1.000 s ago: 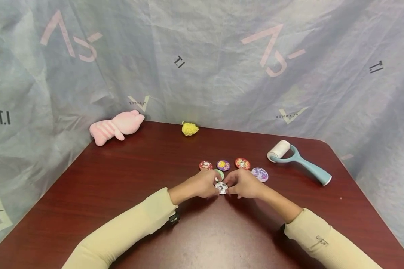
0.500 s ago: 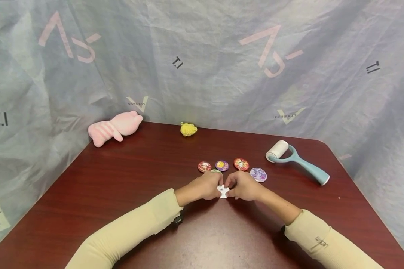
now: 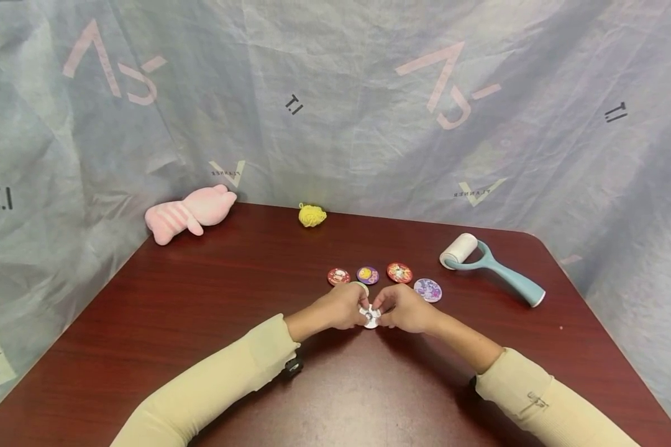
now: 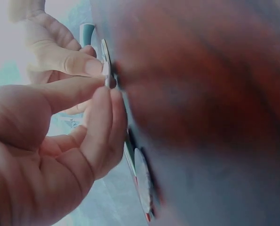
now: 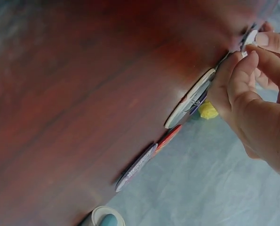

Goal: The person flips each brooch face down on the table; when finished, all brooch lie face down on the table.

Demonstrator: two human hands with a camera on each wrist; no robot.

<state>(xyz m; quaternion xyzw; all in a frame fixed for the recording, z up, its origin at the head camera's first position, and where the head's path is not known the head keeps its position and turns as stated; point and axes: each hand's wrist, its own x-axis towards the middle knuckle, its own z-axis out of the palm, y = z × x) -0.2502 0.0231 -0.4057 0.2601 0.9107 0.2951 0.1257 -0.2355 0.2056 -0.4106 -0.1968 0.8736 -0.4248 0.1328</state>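
A small round white badge point(image 3: 371, 318) with a dark print lies between my two hands, low over the table. On its left edge my left hand point(image 3: 343, 307) pinches it with thumb and fingertips. My right hand point(image 3: 407, 308) pinches the opposite edge. Seen from the left wrist, the badge point(image 4: 107, 63) is a thin disc viewed edge-on. A green-rimmed badge point(image 3: 361, 287) is partly hidden behind my left hand. Beyond the hands lie a dark red badge point(image 3: 338, 277), a purple one with a yellow figure point(image 3: 367, 275), an orange-red badge point(image 3: 399, 272) and a lilac badge point(image 3: 427, 290).
A lint roller point(image 3: 493, 268) with a blue handle lies at the right. A yellow yarn-like ball point(image 3: 312, 215) sits at the back edge, and a pink plush toy point(image 3: 191, 214) lies at the back left. Grey printed cloth point(image 3: 335, 112) hangs behind the dark red table point(image 3: 246, 261).
The white badge has shifted slightly toward me and right; its tilt has varied, its face briefly looking whiter. Both hands keep their pinch and have moved only a little.
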